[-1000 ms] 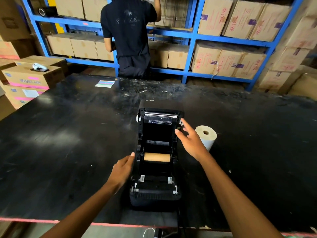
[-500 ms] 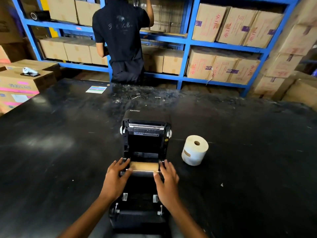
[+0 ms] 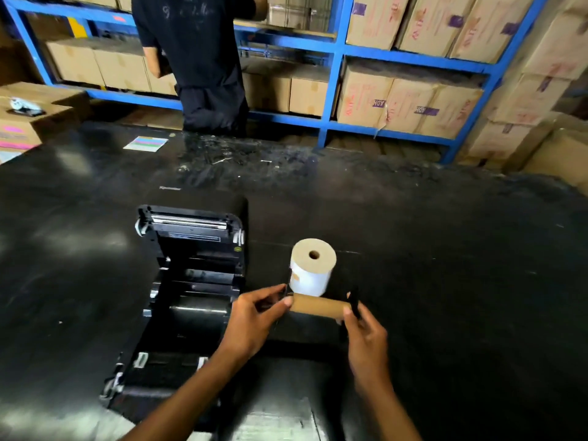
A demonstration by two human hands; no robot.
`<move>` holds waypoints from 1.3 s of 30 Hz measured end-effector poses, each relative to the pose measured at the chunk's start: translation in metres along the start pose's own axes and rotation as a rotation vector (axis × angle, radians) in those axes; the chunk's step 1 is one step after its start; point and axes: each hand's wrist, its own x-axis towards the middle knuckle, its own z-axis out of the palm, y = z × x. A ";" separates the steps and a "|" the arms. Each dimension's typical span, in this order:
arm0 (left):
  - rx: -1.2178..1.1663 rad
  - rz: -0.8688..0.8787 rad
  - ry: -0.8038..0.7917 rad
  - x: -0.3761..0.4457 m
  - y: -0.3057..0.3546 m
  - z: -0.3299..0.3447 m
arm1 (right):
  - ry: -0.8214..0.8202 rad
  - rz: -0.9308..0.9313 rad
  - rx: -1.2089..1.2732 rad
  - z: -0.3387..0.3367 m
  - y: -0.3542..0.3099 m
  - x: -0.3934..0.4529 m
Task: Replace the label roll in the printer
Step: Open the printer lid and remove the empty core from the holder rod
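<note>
The black label printer (image 3: 191, 281) stands on the black table with its lid swung back, and its roll bay is bare. To its right I hold the empty brown cardboard core (image 3: 316, 306) level in the air, on a black spindle. My left hand (image 3: 254, 319) grips the core's left end. My right hand (image 3: 366, 335) grips the right end at the black spindle guide. A full white label roll (image 3: 311, 265) stands upright on the table just behind the core.
A person in black (image 3: 197, 58) stands at the table's far edge, facing blue shelving (image 3: 334, 58) stacked with cartons. A coloured card (image 3: 145, 143) lies on the far left of the table (image 3: 445, 265). More cartons (image 3: 28, 122) sit at the left.
Both hands took hold of the empty core in the printer bay, lifted it out and carried it to the right, in front of the white roll. The view shifted closer.
</note>
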 end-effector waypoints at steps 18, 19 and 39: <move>0.362 -0.085 -0.197 0.010 -0.057 0.100 | -0.102 0.151 -0.191 -0.094 0.052 0.057; 0.253 -0.143 -0.270 0.007 -0.050 0.104 | -0.136 0.140 -0.203 -0.091 0.053 0.058; 0.519 -0.104 -0.134 -0.013 -0.091 0.069 | -0.210 0.195 -0.379 -0.131 0.070 0.091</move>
